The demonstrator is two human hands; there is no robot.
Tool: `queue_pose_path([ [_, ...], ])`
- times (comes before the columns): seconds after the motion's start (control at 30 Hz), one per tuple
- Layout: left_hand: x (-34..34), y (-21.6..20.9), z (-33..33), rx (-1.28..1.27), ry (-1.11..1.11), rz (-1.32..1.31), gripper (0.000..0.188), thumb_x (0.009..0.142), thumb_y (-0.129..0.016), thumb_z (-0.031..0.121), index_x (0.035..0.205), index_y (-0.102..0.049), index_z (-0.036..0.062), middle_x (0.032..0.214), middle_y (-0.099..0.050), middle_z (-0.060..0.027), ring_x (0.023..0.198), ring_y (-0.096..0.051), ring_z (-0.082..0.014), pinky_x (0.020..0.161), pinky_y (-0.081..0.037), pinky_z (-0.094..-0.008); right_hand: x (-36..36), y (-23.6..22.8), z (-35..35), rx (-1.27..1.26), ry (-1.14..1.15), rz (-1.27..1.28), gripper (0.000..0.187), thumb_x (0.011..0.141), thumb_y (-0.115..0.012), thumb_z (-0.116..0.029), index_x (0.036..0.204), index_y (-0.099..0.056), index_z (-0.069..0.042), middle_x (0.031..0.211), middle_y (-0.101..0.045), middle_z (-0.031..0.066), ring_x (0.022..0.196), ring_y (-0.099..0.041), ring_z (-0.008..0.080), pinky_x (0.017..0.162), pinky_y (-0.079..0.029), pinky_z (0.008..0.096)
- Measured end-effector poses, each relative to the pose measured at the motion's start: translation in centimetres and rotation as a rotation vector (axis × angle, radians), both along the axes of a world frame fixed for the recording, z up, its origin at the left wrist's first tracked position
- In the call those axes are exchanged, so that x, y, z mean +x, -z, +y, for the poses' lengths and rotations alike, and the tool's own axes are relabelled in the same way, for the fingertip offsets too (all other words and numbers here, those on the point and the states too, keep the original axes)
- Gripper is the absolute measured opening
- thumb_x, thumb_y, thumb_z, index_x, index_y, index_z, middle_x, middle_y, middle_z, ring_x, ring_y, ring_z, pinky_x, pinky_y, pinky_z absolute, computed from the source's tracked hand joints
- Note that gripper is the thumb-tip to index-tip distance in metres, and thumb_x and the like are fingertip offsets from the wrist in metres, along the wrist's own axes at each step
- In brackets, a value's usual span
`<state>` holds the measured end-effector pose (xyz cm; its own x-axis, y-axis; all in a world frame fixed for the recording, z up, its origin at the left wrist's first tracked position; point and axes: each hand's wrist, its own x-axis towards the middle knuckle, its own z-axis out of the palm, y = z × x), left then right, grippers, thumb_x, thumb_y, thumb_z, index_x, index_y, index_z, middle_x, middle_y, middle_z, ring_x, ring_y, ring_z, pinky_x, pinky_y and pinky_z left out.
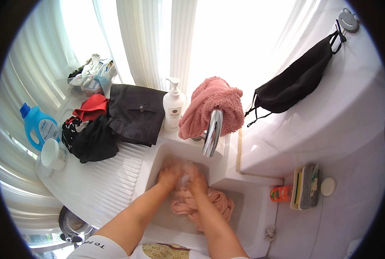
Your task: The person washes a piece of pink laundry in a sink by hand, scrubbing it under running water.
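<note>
Both my hands reach into the white sink (253,216), which holds cloudy water. My left hand (169,176) is at the sink's far left part. My right hand (197,180) is close beside it, at the far edge of a soaked pink towel (218,203). White froth or splashing water shows between the hands and blurs the fingers, so I cannot tell what they grip. Most of the pink towel lies bunched under and right of my right forearm. Above the hands stands a chrome faucet (213,134) with another pink fluffy towel (218,93) draped over it.
Left of the sink, a ribbed washboard slope (115,177) leads to folded dark trousers (136,114), black clothes (95,140) and a red cloth (91,108). A white pump bottle (173,105), blue detergent jug (39,125) and white tub (53,154) stand around. A black mask (291,82) hangs right.
</note>
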<state>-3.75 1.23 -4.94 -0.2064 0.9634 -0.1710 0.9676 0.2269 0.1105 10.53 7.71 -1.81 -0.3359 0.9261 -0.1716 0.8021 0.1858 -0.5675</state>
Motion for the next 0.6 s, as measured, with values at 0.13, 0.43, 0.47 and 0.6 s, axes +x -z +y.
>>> queue_pose_path([
  [0.13, -1.0, -4.9, -0.4, 0.055, -0.561, -1.001, 0.034, 0.082, -0.059, 0.020, 0.115, -0.060, 0.0100, 0.113, -0.061, -0.0167, 0.108, -0.058, -0.0295, 0.089, -0.048, -0.0446, 1.2, -0.1, 1.5, -0.498, 0.196, 0.419, 0.041, 0.070, -0.073, -0.011, 0.110, -0.063, -0.008, 0.087, -0.065, 0.0138, 0.081, -0.062, 0.0330, 0.082, -0.050, 0.0395],
  [0.43, 1.6, -10.0, -4.0, 0.518, -1.082, -2.426, 0.069, 0.087, -0.047, 0.065, 0.122, -0.051, 0.0047, 0.123, -0.056, -0.0147, 0.116, -0.053, -0.0332, 0.101, -0.041, -0.0484, 2.2, -8.5, -5.2, 0.318, -0.484, 0.591, 0.042, 0.065, -0.075, -0.017, 0.105, -0.064, -0.006, 0.145, -0.033, 0.0202, 0.133, -0.028, 0.0406, 0.106, -0.029, 0.0456],
  [0.47, 2.1, -11.6, -4.4, 0.442, -1.022, -2.467, 0.073, 0.086, -0.046, 0.068, 0.122, -0.050, 0.0047, 0.123, -0.056, -0.0145, 0.116, -0.054, -0.0331, 0.101, -0.041, -0.0479, 2.2, -9.5, -6.3, 0.328, -0.527, 0.589, 0.041, 0.066, -0.075, -0.018, 0.103, -0.064, -0.006, 0.145, -0.032, 0.0197, 0.134, -0.027, 0.0420, 0.108, -0.026, 0.0480],
  [0.6, 2.5, -14.2, -5.9, 0.159, -0.491, -2.606, 0.079, 0.083, -0.041, 0.074, 0.122, -0.050, 0.0051, 0.122, -0.055, -0.0131, 0.113, -0.055, -0.0314, 0.100, -0.043, -0.0451, 1.5, -12.3, -9.4, 0.453, -0.541, 0.568, 0.044, 0.074, -0.074, -0.030, 0.105, -0.059, -0.003, 0.143, -0.033, 0.0199, 0.130, -0.030, 0.0438, 0.104, -0.028, 0.0527],
])
